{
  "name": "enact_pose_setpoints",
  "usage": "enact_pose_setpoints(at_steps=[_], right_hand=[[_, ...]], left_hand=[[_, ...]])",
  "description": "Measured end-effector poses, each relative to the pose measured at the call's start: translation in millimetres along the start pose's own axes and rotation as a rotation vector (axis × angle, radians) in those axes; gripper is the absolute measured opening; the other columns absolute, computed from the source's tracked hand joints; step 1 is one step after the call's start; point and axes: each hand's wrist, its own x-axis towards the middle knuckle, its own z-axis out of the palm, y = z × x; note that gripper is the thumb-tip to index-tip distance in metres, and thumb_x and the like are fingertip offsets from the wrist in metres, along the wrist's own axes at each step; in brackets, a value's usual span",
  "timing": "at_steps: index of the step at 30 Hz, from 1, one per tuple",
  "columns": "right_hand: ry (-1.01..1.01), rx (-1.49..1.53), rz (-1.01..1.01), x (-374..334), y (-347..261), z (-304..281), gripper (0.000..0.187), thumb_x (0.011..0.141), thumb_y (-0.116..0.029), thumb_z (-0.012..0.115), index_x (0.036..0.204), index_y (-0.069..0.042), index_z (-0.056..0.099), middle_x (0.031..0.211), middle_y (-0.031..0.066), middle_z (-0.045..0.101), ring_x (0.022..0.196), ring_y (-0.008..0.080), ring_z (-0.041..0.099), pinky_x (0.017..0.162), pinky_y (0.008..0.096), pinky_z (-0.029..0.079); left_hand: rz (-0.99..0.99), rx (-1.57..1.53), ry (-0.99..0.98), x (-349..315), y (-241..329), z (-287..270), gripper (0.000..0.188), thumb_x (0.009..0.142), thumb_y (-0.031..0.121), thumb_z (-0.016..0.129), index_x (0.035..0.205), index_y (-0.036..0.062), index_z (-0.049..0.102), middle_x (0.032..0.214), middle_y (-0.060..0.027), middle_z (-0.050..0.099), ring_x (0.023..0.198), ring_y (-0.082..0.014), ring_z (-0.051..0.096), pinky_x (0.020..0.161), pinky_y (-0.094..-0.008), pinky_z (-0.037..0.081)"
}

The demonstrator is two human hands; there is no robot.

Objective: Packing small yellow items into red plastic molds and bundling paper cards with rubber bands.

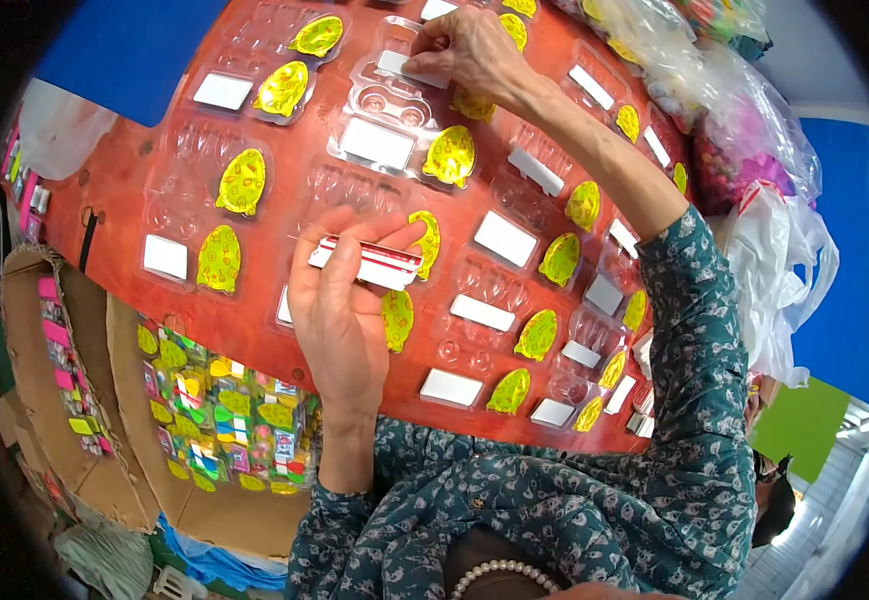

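A red table filled most of the frame from the upper left to the lower right, covered with rows of clear plastic blister trays, each carrying a yellow egg-shaped card and a white rectangular card. At the lower left a cardboard box held a packed stack of finished colourful packs, and at the upper right clear plastic bags bulged with bright contents. The left hand, in the centre of the frame, was closed around a small stack of red-and-white cards; the stack lay across the fingers, with the thumb pressed on its right end, and its long edge jutted to the right past the fingertips. The right hand, at the top centre, reached out on a patterned sleeve and pinched a single white card between narrowed fingertips; the card lay just left of and under the fingertips, resting on a blister tray with round pockets.
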Motion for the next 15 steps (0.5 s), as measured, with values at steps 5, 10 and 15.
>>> enact_pose_setpoints(at_steps=[5,10,15], right_hand=[[-0.012,0.227,-0.028,4,15,-6,0.013,0.071,-0.010,0.070,0.077,0.001,0.067,0.070,0.0124,0.066,0.061,0.0167,0.062,0.056,0.0300,0.049],[-0.053,0.125,-0.104,6,12,-3,0.012,0.071,-0.009,0.068,0.077,0.001,0.067,0.070,0.0122,0.066,0.062,0.0172,0.062,0.056,0.0303,0.048],[0.005,0.051,-0.104,-2,2,-3,0.012,0.070,-0.010,0.069,0.076,0.000,0.066,0.069,0.0139,0.064,0.062,0.0202,0.062,0.056,0.0318,0.048]], left_hand=[[0.010,-0.013,-0.017,0,2,4,0.029,0.092,0.012,0.046,0.115,-0.0040,0.038,0.105,-0.0238,0.056,0.098,-0.0336,0.059,0.081,-0.0368,0.051],[0.016,-0.003,-0.012,-1,2,1,0.029,0.092,0.013,0.045,0.115,-0.0039,0.038,0.106,-0.0246,0.056,0.099,-0.0339,0.059,0.082,-0.0380,0.051],[0.009,-0.006,-0.028,-2,2,1,0.030,0.092,0.013,0.045,0.116,-0.0043,0.038,0.108,-0.0253,0.055,0.102,-0.0341,0.058,0.083,-0.0378,0.051]])
